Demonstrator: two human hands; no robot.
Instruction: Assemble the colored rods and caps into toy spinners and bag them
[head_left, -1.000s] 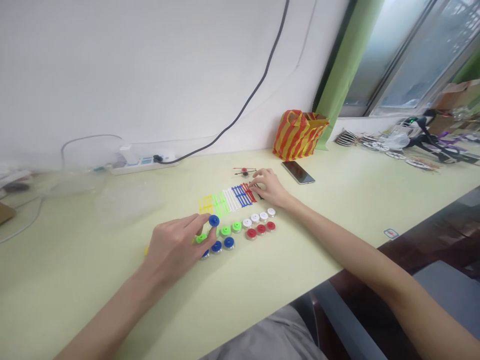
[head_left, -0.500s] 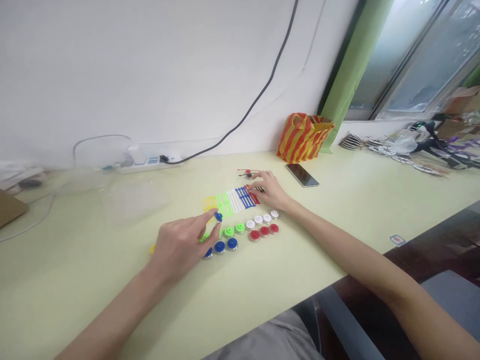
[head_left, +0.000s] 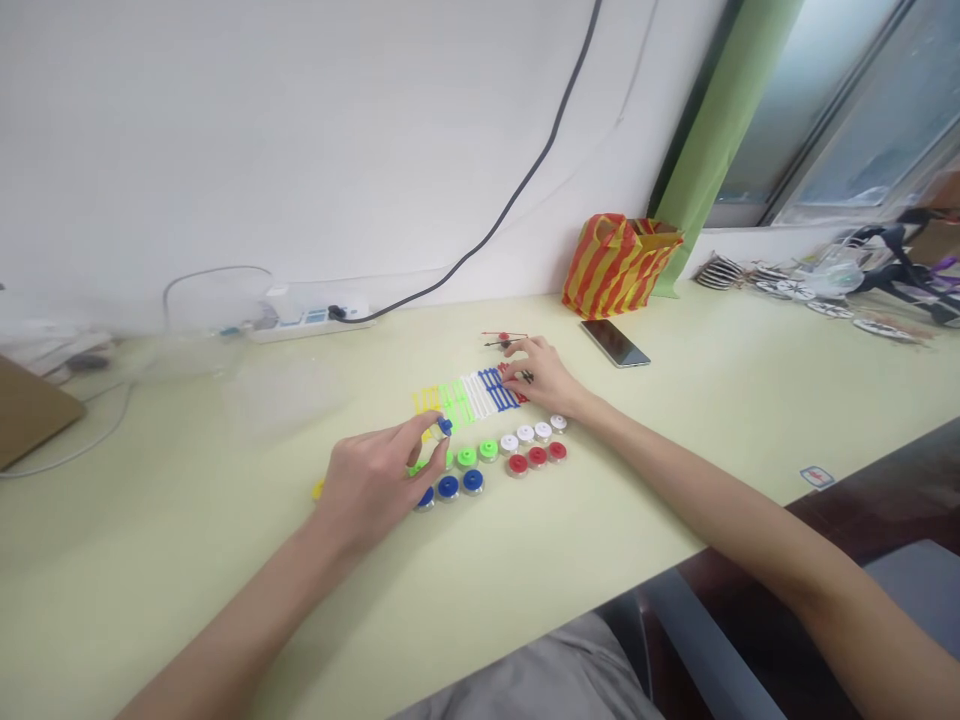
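Note:
Between thumb and forefinger, my left hand (head_left: 382, 470) pinches a blue-topped clear piece (head_left: 444, 426) above the table. Below it lie blue discs (head_left: 472, 481), with green discs (head_left: 488, 449) behind them. White discs (head_left: 526, 434) and red discs (head_left: 537, 456) sit further right. My right hand (head_left: 544, 375) has its fingertips at the right end of a row of sticks, by the blue sticks (head_left: 499, 389) and the mostly covered red ones; what it grips is too small to make out. White sticks (head_left: 478, 395), green sticks (head_left: 456, 400) and yellow sticks (head_left: 426, 400) lie leftward.
Red and black pointers (head_left: 505, 340) lie behind my right hand. A phone (head_left: 615, 343) and a striped bag (head_left: 621, 268) stand further back right. A power strip (head_left: 311, 318) runs along the wall, and a brown cardboard piece (head_left: 34, 410) is at far left.
The view has shifted slightly, so the table items appear a little further right. Both hands stay in nearly the same places, and the blue-topped piece is tilted somewhat differently in my left fingers.

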